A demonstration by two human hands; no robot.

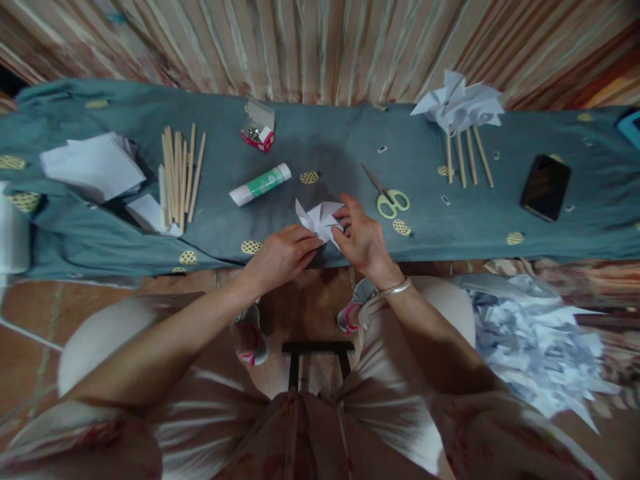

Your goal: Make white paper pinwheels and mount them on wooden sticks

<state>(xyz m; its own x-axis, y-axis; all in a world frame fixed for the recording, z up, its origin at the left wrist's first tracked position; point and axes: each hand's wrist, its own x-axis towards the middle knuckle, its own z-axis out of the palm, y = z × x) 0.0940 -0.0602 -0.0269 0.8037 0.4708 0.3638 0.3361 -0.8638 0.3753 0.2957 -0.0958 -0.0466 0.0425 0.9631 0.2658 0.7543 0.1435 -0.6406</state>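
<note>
Head view: above the near edge of the green cloth (330,123), a white paper pinwheel (318,219) sits between the two hands, its pointed blades folded toward the middle. The left hand (283,259) pinches its lower left edge, thumb and fingertips together; the right hand (363,240) has curved fingers and a thumb touching the right side — whether they grip the paper, I cannot tell. Just beyond lies a white tube with a green label (261,185), and behind that an open red box (260,135) of small metal pieces. Scissors (393,202) with pale green handles rest beside the right hand. Farther left are wooden sticks (179,175) and stacked paper (95,163); farther right, pinwheels on sticks (456,107) and a black phone (546,187).
</note>
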